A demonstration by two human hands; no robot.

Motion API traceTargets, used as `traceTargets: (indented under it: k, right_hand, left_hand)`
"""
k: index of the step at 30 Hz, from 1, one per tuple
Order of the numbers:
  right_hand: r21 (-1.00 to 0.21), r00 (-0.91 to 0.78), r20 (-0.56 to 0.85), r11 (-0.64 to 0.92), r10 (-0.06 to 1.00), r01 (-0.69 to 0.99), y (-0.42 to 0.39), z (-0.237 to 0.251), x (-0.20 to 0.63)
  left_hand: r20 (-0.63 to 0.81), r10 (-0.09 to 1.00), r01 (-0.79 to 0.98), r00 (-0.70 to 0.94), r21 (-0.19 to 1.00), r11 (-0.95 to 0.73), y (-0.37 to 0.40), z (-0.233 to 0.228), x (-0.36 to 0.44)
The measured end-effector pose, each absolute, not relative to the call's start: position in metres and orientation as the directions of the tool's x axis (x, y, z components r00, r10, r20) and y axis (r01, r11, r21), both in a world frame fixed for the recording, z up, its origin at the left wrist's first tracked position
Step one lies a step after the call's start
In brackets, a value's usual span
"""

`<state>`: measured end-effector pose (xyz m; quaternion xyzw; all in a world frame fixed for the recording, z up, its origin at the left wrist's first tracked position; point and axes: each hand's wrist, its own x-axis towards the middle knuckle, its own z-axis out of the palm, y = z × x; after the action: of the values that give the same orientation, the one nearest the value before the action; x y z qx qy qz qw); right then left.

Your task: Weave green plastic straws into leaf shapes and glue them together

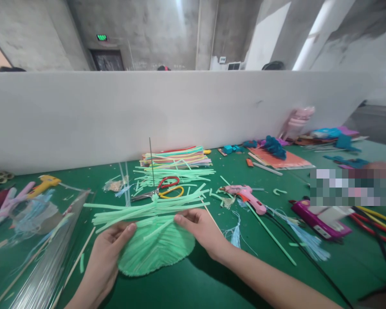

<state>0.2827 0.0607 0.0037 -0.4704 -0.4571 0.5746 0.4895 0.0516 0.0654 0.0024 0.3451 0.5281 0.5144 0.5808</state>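
A pale green leaf shape made of pipe cleaners (157, 251) is held up in front of me, with a thin metal wire (152, 167) rising from its top. Loose pipe cleaner ends (122, 214) stick out to both sides above its rounded lower part. My left hand (112, 246) pinches the left edge between thumb and fingers. On the other side, my right hand (201, 229) closes thumb and fingers at the upper right edge, by one slanting pipe cleaner strand. Scissors with red and yellow handles (170, 189) lie just behind the leaf.
Behind the scissors is a stack of coloured pipe cleaners (176, 156). A pink glue gun (246, 195) and a purple power strip (321, 221) lie right; a yellow glue gun (45, 184) lies left. Another person's arm (384, 169) reaches in. A white partition (180, 111) bounds the green table (212, 283).
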Motion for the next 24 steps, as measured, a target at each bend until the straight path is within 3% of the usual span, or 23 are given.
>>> traceTargets:
  k: [12,20,24]
  right_hand:
    - [-0.971,-0.090,-0.107,-0.123,0.990,-0.203,0.063,-0.003,0.284]
    - [-0.954,-0.033,-0.136,-0.139,0.990,-0.265,0.070,-0.008,0.290]
    - [-0.958,-0.043,-0.128,-0.134,0.991,-0.255,0.070,-0.009,0.291]
  left_hand:
    - [-0.310,0.951,-0.295,0.000,0.908,0.297,0.065,0.003,0.052]
    - [-0.367,0.922,-0.152,0.122,0.911,0.382,0.055,0.015,0.069]
    - [-0.358,0.915,-0.194,0.185,0.900,0.391,0.051,0.016,0.076]
